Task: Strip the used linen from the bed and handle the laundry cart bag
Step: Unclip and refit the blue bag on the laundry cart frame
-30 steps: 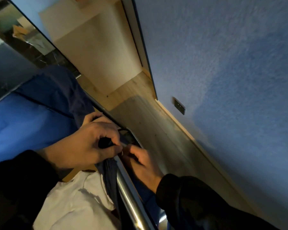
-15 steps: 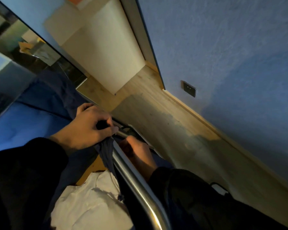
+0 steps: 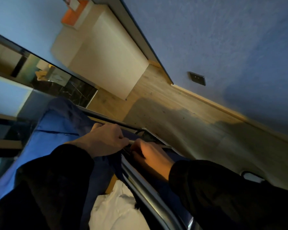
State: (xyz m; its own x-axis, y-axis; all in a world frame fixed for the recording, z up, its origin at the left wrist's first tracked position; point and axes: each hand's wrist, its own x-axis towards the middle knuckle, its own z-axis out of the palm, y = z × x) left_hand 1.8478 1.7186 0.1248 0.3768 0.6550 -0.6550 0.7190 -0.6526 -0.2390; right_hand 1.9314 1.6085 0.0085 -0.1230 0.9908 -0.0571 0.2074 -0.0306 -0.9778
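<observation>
Item: blue laundry bag (image 3: pixel 60 120), draped over the cart rail (image 3: pixel 145 193), white linen (image 3: pixel 116 209) inside (crumpled). The left hand (image 3: pixel 106 140) has its grip clamped on the bag's rim at the rail. The right hand (image 3: pixel 150 156) is just beside it, fingers curled, and I cannot tell its grip.

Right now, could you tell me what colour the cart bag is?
The bag is blue, darker in its folds; the head view shows it.

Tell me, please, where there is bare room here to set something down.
The wooden floor is bare between the cart's metal rail and the skirting board. It is crowded at the rail's corner, where the left hand grips the blue bag beside the right hand; white linen lies in the bag below.
</observation>
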